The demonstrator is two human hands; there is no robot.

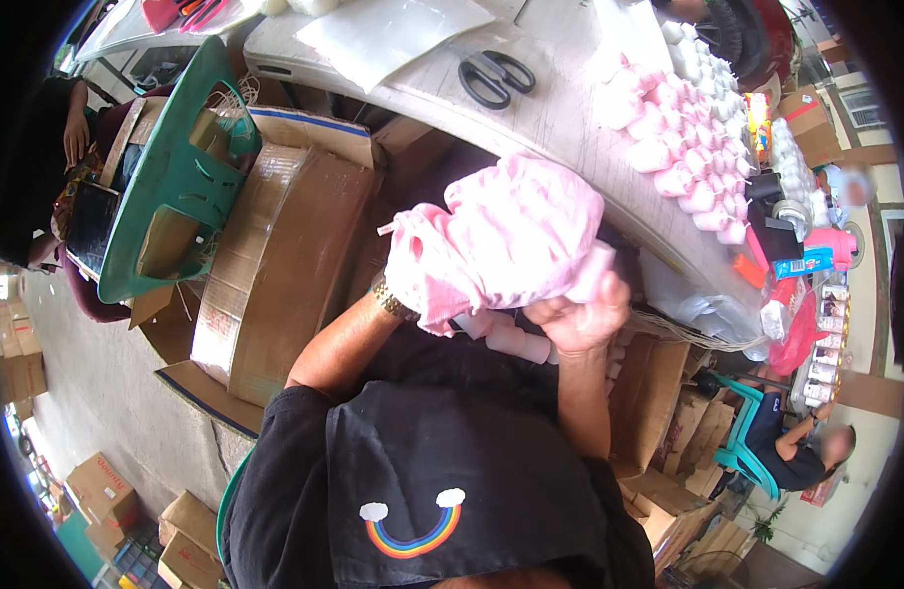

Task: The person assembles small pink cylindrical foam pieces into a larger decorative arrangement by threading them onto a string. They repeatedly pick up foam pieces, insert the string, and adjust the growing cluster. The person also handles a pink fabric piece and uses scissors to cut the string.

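You hold a pink cloth bundle [511, 240] up in front of your chest, between your lap and the edge of the white tabletop [560, 118]. It is soft and loose: it sags and bunches into folds, so it will likely give under your fingers and keep no shape of its own. It looks light, though whatever lies inside the folds is hidden.

Your right hand [582, 319] has its grip closed on the lower right edge of the cloth, fingers curled in with a small white-pink cylinder pinched at the fingertips. Your left hand [413, 270] is wrapped in the cloth, so you cannot tell from here whether that grip is open or closed; only the wrist with its gold watch [393, 299] shows.

Below the bundle a few small pale cylinders [516, 339] lie near your lap. They look smooth and rounded, and would probably roll or slip out through any open fold. Judging by that, gather the cloth by its bunched edges rather than its slack middle, and support it from beneath.

On the tabletop, well apart from your hands, are black scissors [496, 77] and rows of small pink and white bottles [688, 157]. A cardboard box [285, 255] stands to your left, beside a green plastic chair [172, 177].
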